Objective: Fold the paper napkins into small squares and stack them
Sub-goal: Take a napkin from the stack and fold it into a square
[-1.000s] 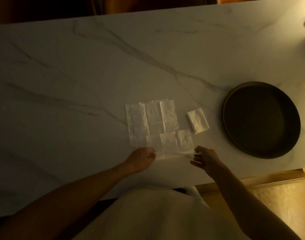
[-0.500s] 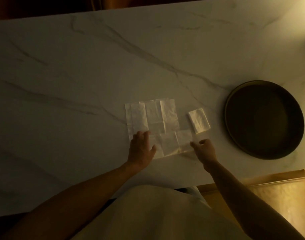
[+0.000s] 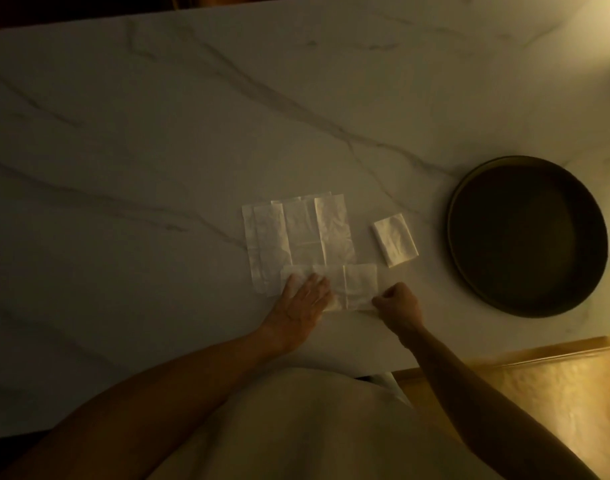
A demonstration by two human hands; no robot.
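The flat left hand (image 3: 305,297) hid the near-left part of the white folded paper napkin strip (image 3: 360,285). Beyond that strip, overlapping pale unfolded napkins (image 3: 298,230) could not be counted in the dimness.

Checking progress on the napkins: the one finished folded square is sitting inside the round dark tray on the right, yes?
Not quite. The head view shows the folded square lying on the marble table, left of the round dark tray and apart from it, not inside.
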